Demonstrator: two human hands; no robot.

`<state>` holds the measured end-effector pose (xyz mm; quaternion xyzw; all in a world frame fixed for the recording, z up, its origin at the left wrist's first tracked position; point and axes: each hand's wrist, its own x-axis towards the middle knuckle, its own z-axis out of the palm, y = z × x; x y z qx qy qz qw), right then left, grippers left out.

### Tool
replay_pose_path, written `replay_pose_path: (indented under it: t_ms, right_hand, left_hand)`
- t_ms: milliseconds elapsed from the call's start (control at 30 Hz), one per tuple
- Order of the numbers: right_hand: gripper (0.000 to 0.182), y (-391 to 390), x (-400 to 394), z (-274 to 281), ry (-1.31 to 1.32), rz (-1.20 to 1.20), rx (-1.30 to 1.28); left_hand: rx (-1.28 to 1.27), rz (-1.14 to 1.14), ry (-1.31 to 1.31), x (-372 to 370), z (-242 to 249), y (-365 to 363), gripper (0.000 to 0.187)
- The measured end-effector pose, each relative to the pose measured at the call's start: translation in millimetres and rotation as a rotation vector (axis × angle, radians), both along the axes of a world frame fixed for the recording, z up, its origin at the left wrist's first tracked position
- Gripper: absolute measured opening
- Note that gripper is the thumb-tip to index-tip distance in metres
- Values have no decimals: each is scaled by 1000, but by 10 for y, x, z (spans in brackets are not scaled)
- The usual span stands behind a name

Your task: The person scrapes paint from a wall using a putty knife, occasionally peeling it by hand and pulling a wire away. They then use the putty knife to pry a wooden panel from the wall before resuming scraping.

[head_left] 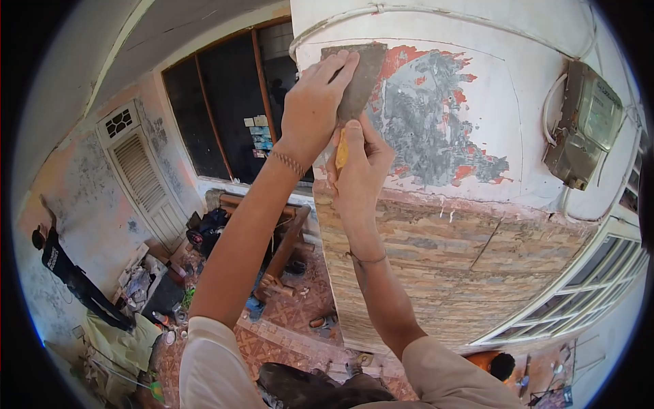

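Observation:
A wide scraper blade (363,80) lies against the upper left part of the white wall, by its corner. My right hand (366,163) is closed round the scraper's yellow handle (342,151), below the blade. The fingers of my left hand (312,102) press on the face of the blade from the left, slightly apart. Right of the blade, a large patch of grey and red (432,116) shows where the white paint is gone.
An electric meter (587,126) hangs on the wall at right. Stone cladding (436,252) covers the wall below. A person in black (68,273) stands at the far left wall. Another person's dark-haired head (502,367) shows at the bottom right. Wooden furniture (289,238) stands behind my arms.

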<state>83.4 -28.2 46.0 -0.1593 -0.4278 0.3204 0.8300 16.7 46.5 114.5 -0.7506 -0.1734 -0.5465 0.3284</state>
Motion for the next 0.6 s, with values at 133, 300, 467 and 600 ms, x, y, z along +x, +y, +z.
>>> replay_pose_path:
  t_ms: [133,300,467,600]
  right_hand:
    - [31,-41,11,-83,3,-5,-12]
    - [31,5,-34,-79,-20,-1,-20]
    - [31,107,54,-8,-79,-14,-31]
    - [31,50,23,-116,-44,-21,9]
  left_hand:
    - [16,22,-5,-14,-30,22,52]
    - [-15,19,0,-60,-25,-10,52]
    - [-9,22,11,-66,25,33,57]
    - [10,53,9,-51,-120,58,58]
